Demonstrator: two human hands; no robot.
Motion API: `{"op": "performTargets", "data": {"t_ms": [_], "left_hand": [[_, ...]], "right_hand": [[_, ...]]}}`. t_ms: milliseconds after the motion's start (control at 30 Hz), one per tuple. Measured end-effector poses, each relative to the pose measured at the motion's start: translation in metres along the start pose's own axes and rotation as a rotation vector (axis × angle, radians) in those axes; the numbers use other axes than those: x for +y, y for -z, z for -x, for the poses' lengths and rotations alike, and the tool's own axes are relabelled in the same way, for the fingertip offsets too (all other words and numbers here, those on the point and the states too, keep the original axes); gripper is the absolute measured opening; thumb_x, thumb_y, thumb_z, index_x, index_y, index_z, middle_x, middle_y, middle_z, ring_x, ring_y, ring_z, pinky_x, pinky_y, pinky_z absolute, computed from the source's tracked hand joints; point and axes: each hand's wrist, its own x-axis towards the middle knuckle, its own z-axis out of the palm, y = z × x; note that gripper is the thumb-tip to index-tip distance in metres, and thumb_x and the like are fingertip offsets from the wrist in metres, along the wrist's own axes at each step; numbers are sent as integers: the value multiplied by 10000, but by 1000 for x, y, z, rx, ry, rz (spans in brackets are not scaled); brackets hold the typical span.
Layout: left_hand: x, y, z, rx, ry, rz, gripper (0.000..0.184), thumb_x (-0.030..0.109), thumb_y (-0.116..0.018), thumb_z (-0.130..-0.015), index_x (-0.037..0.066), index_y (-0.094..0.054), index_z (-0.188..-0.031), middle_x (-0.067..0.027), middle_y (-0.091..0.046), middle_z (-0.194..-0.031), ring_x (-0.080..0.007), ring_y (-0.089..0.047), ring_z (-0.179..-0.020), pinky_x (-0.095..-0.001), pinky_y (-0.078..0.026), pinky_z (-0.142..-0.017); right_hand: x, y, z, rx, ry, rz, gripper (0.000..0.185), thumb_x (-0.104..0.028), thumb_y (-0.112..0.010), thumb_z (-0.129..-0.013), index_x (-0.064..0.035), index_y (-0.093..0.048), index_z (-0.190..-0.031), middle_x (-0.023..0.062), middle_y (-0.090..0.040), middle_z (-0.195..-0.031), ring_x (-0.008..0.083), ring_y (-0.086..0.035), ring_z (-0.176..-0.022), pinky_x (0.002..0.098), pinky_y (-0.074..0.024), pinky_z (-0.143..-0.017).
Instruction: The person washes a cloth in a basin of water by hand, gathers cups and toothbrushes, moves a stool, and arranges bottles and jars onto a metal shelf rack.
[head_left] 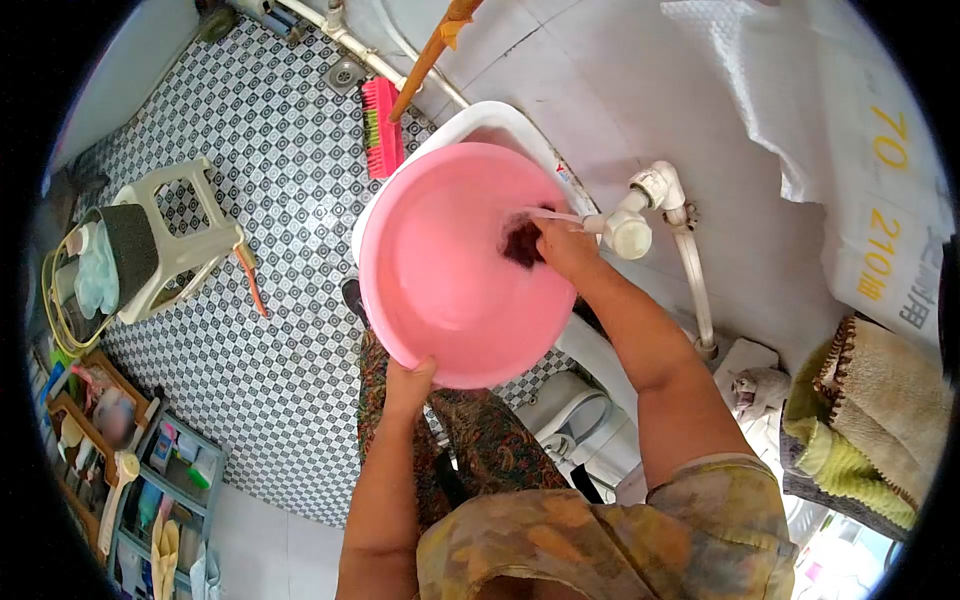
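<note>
A large pink basin point(440, 270) rests tilted on a white tub or sink point(490, 118). My left hand point(408, 388) grips the basin's near rim, thumb over the edge. Inside the basin, near its right side, my right hand point(568, 250) is closed on a dark, soft-looking wad point(522, 243), perhaps a cloth or scrubber; its exact kind does not show. The white tap point(605, 225) points at this spot, and a pale stream or spout end meets the wad. My right fingertips are partly hidden.
A pink brush head point(382, 128) on a wooden handle point(432, 58) leans behind the tub. White pipes point(690, 280) run along the right wall. At left are a plastic stool point(180, 230) and a shelf of bottles point(180, 475). Towels point(880, 410) hang at right.
</note>
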Motion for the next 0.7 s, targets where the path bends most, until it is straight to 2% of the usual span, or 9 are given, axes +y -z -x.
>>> {"op": "performTargets", "data": {"t_ms": [33,167,267,333,500,567,600,633,700], "left_hand": [[1,-1,0,4,13,-19,435,55,-507,-775,18,-355,-1180,-124,-511,-1062,-227,-567,-854,-335,-522,-614],[7,-6,4,2,-22,-10,440,76,-493,-785,39,-331,-1192,-114,-516,-1041,-205,-570,-839,-335,-525,-619],[10,-11,5,4,-14,50,439,80,-486,-787,45,-326,-1195,-106,-519,-1030,-190,-570,-820,-320,-519,-616],[13,-15,6,30,-21,31,436,86,-485,-789,47,-327,-1194,-105,-516,-1034,-185,-570,-808,-314,-515,-601],[12,-14,1,73,16,-33,466,63,-506,-774,36,-317,-1199,-113,-496,-1068,-193,-554,-844,-324,-494,-661],[-14,-4,-15,124,-371,-147,588,43,-548,-748,8,-250,-1253,-168,-455,-1111,-264,-474,-1009,-385,-416,-830],[-9,-5,-14,126,-373,-143,588,43,-548,-748,8,-250,-1253,-168,-455,-1111,-264,-474,-1009,-385,-416,-830],[3,-8,-8,233,-511,-291,631,41,-567,-732,-3,-229,-1263,-185,-407,-1158,-287,-399,-1077,-399,-333,-899],[34,-14,6,343,-649,-439,675,38,-586,-716,-15,-208,-1274,-202,-360,-1204,-310,-324,-1145,-412,-251,-967]], "right_hand": [[0,4,-8,155,78,-146,407,-113,-517,-711,-204,-520,-1108,174,-470,-1041,325,-498,-936,389,-423,-796],[-10,10,-41,114,94,-330,425,-84,-511,-722,-214,-505,-1127,175,-458,-1066,315,-495,-932,395,-417,-791],[-3,-13,-62,354,216,-77,417,-125,-543,-720,-213,-507,-1126,169,-483,-1036,310,-494,-932,382,-415,-797],[-9,-15,-62,128,-325,-515,419,-154,-562,-717,-201,-504,-1129,157,-518,-1018,308,-495,-942,379,-409,-818],[17,-88,-12,-157,-156,-221,416,-171,-572,-730,-112,-504,-1136,163,-526,-1074,290,-490,-999,353,-385,-863],[20,-93,4,-7,-156,-689,375,-175,-559,-743,-72,-513,-1101,169,-551,-1015,309,-505,-985,343,-376,-882],[24,-98,6,132,-136,-828,408,-196,-569,-741,-61,-495,-1119,170,-517,-1055,312,-481,-1010,344,-366,-894],[26,-97,5,132,-133,-825,408,-196,-569,-741,-61,-495,-1119,170,-517,-1055,312,-481,-1010,344,-366,-894],[28,-94,2,164,-366,-847,565,-158,-610,-713,-96,-388,-1229,207,-327,-1260,315,-333,-1162,350,-281,-963]]}}
